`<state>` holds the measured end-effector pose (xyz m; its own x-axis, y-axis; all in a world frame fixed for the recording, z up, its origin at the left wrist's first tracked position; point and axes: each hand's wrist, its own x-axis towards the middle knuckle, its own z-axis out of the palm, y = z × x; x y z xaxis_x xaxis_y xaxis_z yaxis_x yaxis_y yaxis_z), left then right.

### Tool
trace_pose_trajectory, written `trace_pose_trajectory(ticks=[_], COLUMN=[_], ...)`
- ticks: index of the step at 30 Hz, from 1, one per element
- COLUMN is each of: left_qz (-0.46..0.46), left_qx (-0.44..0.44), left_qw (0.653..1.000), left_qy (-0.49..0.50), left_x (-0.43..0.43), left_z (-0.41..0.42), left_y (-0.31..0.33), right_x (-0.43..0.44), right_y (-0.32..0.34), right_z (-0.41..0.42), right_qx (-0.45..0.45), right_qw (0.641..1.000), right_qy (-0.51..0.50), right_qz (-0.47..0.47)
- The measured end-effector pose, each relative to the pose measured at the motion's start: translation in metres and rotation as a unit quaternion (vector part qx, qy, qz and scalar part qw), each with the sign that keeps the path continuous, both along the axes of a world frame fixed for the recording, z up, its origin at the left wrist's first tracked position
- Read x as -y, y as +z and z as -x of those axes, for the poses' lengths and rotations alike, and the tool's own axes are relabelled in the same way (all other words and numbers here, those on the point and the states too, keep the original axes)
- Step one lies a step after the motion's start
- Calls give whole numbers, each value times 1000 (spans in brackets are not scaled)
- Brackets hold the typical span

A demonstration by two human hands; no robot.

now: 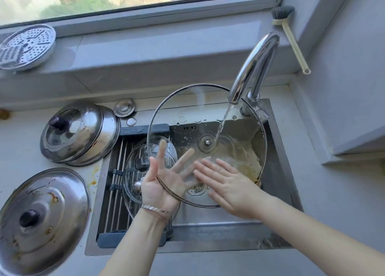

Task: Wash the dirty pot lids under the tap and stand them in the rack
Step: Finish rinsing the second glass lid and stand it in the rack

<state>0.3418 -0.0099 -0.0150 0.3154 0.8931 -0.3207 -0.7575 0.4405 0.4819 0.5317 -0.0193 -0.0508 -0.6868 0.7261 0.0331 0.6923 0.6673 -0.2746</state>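
Observation:
A large glass lid (187, 113) tilts over the sink under the running tap (252, 67), its underside facing me and smeared yellow-brown at the lower right. My left hand (164, 180) props its lower rim from behind, fingers spread. My right hand (225, 180) lies flat on the inner glass. A smaller glass lid (133, 180) stands in the roll-up rack (116, 192) over the sink's left side. Two stacked steel lids (81, 134) and one stained steel lid (41, 217) rest on the counter to the left.
The steel sink (277, 171) has its drain below my hands. A perforated steamer plate (27, 46) leans on the window ledge at far left. A dish brush (291, 36) leans in the right corner. A small round cap (124, 107) sits behind the sink.

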Motion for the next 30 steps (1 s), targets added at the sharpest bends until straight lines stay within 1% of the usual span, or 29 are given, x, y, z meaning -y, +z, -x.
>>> trace_pose_trajectory(ticks=[2, 4, 5, 7, 9, 10, 11, 12, 14, 16, 18, 20, 21, 23, 25, 27, 28, 29, 30], left_qz=[-7, -7, -5, -2, -5, -6, -6, -6, 0, 9, 7, 5, 6, 5, 21, 76, 103, 123, 140], left_qx=[-9, -20, -24, -27, -34, -39, -47, -54, -60, -59, -62, -59, -59, -83, -126, -144, -152, -163, -172], left_qw=[1000, 1000, 1000, 1000, 999, 999, 999, 998, 997, 996, 997, 997, 997, 995, 990, 985, 981, 977, 974], left_qy=[7, 9, 10, 7, 9, 16, 26, 36, 55, 63, 54, 49, 52, 60, 59, 60, 63, 60, 55], left_x=[-2, -4, -5, -6, -5, -4, -3, -3, -4, -5, -5, -3, -3, -1, 0, -3, -4, -3, -3], left_z=[-5, -7, -8, -5, -1, -1, -1, -2, -5, -6, -5, -2, 1, 5, 6, 3, 2, 1, 0], left_y=[4, 7, 9, 11, 13, 13, 14, 15, 16, 17, 17, 18, 20, 24, 34, 41, 43, 43, 44], right_x=[3, 9, 12, 15, 12, 9, 6, 3, 3, 10, 19, 16, 12, 4, -2, -5, -5, -6, -9], right_y=[-1, 3, 5, 11, 10, 6, 5, 4, 6, 13, 14, 11, 11, 1, -9, -19, -25, -26, -30], right_z=[7, 27, 37, 48, 38, 30, 21, 15, 16, 33, 47, 39, 30, 2, -22, -31, -30, -26, -24], right_qx=[-5, -40, -58, -77, -64, -47, -30, -12, -17, -39, -54, -54, -38, -19, 2, -4, -24, -67, -129], right_qw=[997, 992, 991, 994, 997, 998, 997, 994, 985, 987, 994, 997, 998, 996, 978, 963, 951, 927, 888], right_qy=[-74, -120, -118, -73, -33, -38, -66, -103, -150, -122, -40, 3, -6, -63, -127, -172, -208, -261, -328], right_qz=[1, 15, 25, 31, 17, 13, 15, 34, 80, 99, 83, 60, 44, 63, 163, 207, 228, 260, 295])
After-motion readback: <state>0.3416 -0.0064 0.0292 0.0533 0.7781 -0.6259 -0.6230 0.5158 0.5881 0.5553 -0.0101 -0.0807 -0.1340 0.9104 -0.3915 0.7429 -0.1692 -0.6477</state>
